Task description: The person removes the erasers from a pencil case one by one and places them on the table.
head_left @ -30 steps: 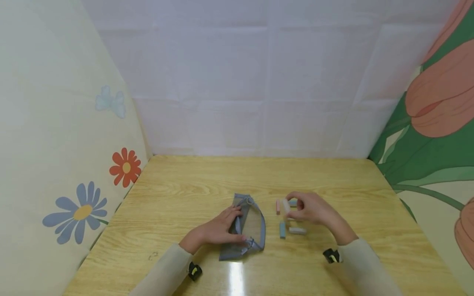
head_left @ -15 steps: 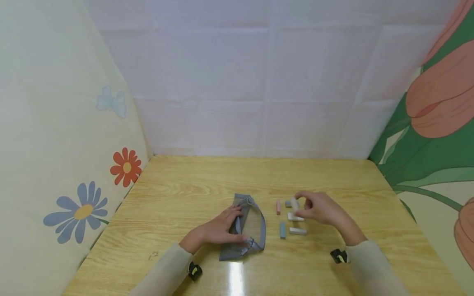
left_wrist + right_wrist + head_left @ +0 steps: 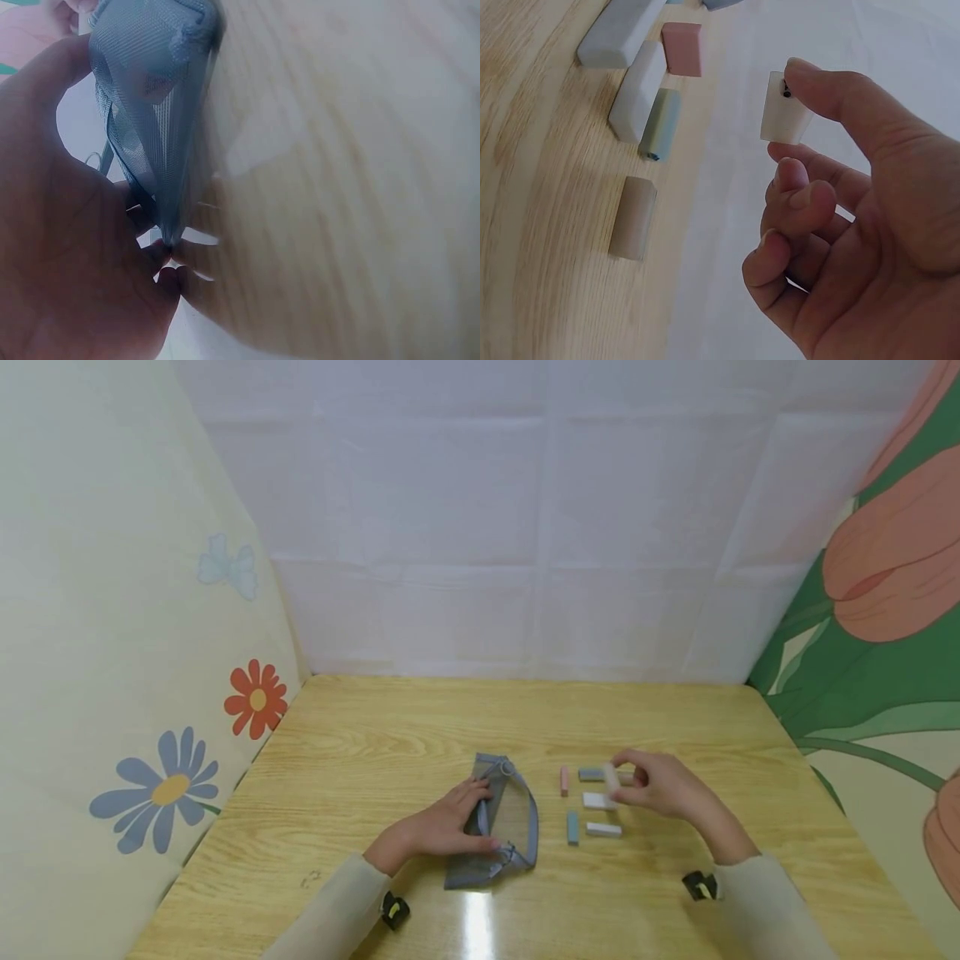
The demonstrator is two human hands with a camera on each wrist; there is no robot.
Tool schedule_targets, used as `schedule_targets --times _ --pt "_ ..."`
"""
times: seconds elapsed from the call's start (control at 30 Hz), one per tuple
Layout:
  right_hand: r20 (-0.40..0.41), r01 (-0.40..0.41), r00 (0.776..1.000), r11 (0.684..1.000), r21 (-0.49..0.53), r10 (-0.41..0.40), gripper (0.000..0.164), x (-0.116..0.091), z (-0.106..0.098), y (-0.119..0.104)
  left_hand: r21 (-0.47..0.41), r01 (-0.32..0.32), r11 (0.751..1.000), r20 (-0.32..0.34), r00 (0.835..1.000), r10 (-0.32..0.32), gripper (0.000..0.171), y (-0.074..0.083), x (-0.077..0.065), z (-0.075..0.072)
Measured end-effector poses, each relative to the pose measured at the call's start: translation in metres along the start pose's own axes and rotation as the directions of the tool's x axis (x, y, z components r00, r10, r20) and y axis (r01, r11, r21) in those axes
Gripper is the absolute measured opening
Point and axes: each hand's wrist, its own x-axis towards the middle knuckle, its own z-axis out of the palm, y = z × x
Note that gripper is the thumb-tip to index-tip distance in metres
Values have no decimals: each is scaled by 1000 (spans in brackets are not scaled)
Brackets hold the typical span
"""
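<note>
My left hand [image 3: 450,822] rests on a grey-blue mesh bag [image 3: 513,810], thumb and fingers spread wide across it; in the left wrist view the mesh [image 3: 154,90] stands between them. To the right, my right hand [image 3: 660,787] pinches a small white block [image 3: 611,779] between thumb and forefinger, above the table. A dark mark shows on this white block [image 3: 784,112] in the right wrist view. Small blocks lie below and left of it: pink [image 3: 564,781], blue-green [image 3: 591,773], white [image 3: 597,801], another white [image 3: 603,830] and blue [image 3: 573,828].
A beige block [image 3: 634,219] lies on the wood-grain table [image 3: 375,718], partly hidden behind the right fingers in the head view. White sheeting [image 3: 480,543] hangs behind the table. Flower-printed cloths [image 3: 82,610] border both sides.
The right hand has moved right with the white block, and more of the blocks on the table show. Left hand and mesh bag have stayed in place.
</note>
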Motion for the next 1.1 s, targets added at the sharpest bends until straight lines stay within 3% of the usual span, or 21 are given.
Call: schedule_targets --times 0.3,1.1 --pt "-19 8 1000 1000 -9 -8 44 -7 -3 11 -4 4 1000 2 1000 -4 93 0 -1 0" --pt "37 -86 996 996 24 85 44 -13 0 34 -9 13 1000 -1 1000 -13 92 0 -1 1"
